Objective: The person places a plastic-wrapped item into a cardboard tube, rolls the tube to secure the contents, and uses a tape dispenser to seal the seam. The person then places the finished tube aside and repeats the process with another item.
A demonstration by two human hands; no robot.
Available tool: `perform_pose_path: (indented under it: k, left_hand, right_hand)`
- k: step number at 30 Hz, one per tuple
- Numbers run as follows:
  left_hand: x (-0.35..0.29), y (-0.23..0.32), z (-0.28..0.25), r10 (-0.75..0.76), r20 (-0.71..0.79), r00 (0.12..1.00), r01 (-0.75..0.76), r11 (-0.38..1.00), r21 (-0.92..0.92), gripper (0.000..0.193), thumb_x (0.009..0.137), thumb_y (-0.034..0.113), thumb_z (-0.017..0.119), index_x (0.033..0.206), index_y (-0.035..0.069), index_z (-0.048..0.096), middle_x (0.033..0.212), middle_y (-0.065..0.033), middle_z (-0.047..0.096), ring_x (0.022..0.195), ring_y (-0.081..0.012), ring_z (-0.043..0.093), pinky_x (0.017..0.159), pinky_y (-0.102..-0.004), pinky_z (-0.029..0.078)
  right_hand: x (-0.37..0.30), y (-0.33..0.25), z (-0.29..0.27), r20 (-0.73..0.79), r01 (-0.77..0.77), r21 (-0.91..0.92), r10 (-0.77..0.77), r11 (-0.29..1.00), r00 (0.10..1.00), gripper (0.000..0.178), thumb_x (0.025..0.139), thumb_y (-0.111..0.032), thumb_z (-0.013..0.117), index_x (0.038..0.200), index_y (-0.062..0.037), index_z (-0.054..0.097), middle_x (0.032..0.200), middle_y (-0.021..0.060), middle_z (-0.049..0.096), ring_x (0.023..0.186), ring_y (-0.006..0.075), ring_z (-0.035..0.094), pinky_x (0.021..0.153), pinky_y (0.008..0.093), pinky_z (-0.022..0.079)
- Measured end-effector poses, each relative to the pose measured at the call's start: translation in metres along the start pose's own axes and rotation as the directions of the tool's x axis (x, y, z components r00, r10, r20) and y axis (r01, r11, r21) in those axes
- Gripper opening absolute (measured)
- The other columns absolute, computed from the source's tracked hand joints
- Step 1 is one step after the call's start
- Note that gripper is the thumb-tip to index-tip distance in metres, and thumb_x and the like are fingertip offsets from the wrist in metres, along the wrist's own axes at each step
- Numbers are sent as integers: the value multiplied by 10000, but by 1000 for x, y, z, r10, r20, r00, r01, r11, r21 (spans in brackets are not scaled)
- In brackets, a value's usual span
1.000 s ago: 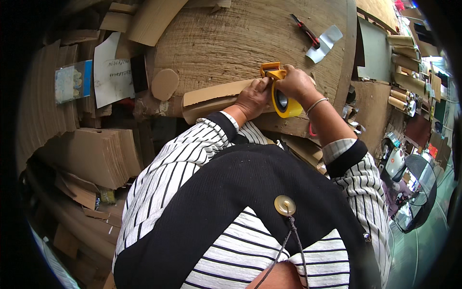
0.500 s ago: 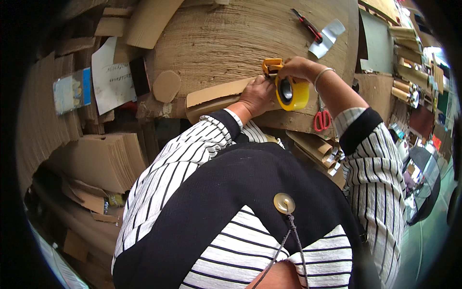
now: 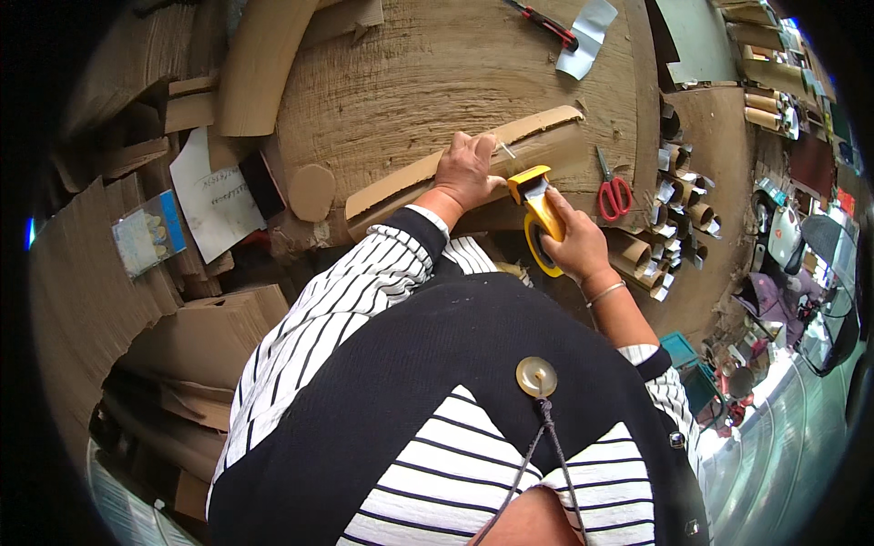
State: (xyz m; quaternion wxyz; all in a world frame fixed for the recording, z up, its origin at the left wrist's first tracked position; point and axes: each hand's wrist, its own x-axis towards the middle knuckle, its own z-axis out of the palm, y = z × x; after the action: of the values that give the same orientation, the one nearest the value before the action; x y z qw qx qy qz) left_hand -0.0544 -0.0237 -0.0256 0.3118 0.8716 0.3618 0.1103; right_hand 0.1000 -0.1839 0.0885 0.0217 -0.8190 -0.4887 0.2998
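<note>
A brown cardboard roll (image 3: 553,148) with one long raised edge lies slantwise on the wooden table. My left hand (image 3: 468,169) is closed over its middle, fingers curled on top and thumb toward the near side. In my right hand (image 3: 577,240) is a yellow tape dispenser (image 3: 541,206), gripped by its body. Its cutting end points at the roll, close to my left thumb, and the tape wheel hangs below, partly behind my hand. A small whitish strip, perhaps tape, shows on the roll just right of my left fingers.
Red-handled scissors (image 3: 614,197) lie right of the roll. A red and black utility knife (image 3: 551,27) rests by a white paper piece (image 3: 587,38) on the wooden table (image 3: 391,82). Finished-looking cardboard tubes (image 3: 628,250) stack at the right; flat cardboard (image 3: 218,332) is piled left.
My right hand has drawn the tape dispenser down and toward me, turning it. My left hand has shifted left along the roll, whose right end now shows. The view has turned slightly.
</note>
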Motion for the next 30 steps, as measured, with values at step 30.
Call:
perform_pose_path:
  k: [30]
  left_hand:
    - [30,7,-17,-97,424,900,-19,965,260,973,728,531,749,1530,180,323,1516,-105,426,1347,-296,458,1095,-368,401]
  right_hand:
    - [-96,76,58,-151,85,108,-68,991,986,733,689,-209,744,1387,-274,531,840,117,589,716,322,637,638,420,546]
